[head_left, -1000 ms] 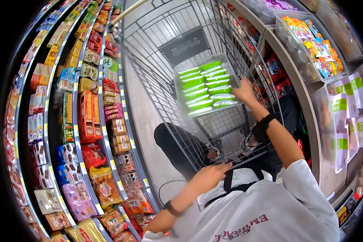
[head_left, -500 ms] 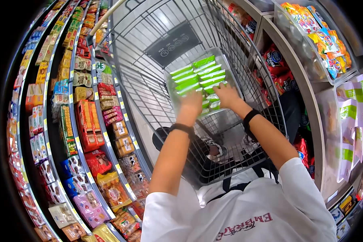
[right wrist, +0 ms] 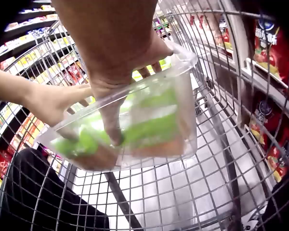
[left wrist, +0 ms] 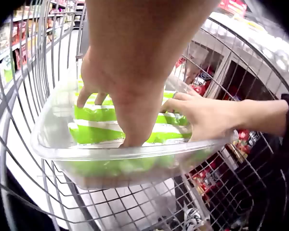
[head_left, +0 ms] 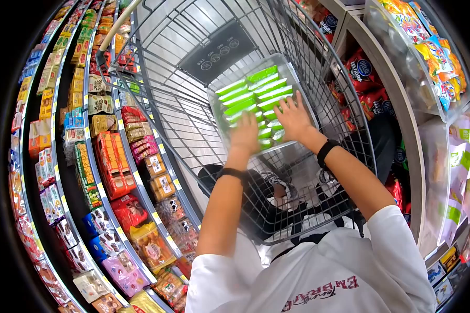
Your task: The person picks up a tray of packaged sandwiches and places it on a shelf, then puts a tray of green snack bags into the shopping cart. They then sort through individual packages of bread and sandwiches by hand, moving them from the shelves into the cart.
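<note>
A clear plastic tub (head_left: 214, 112) inside the shopping cart holds two rows of green-and-white packets (head_left: 237, 89) standing on edge. My left hand (head_left: 245, 135), blurred in the head view, lies over the near end of the left row. In the left wrist view its fingers reach down onto the packets (left wrist: 94, 134), thumb toward the near rim. My right hand (head_left: 295, 120) rests on the right row with its fingers spread. Through the tub wall (right wrist: 156, 103), the right wrist view shows the right thumb pointing down beside the packets.
Wire sides of the cart (head_left: 344, 104) surround the tub. Shelves of packaged snacks (head_left: 109, 161) line the left. On the right, a wooden display unit (head_left: 410, 161) holds red bags (head_left: 361, 70), and clear bins (head_left: 436, 161) of other packets stand on it.
The left hand came from beside the body onto the left row, and the right hand from the tub's right side onto the right row. The cart shifted slightly left in the head view.
</note>
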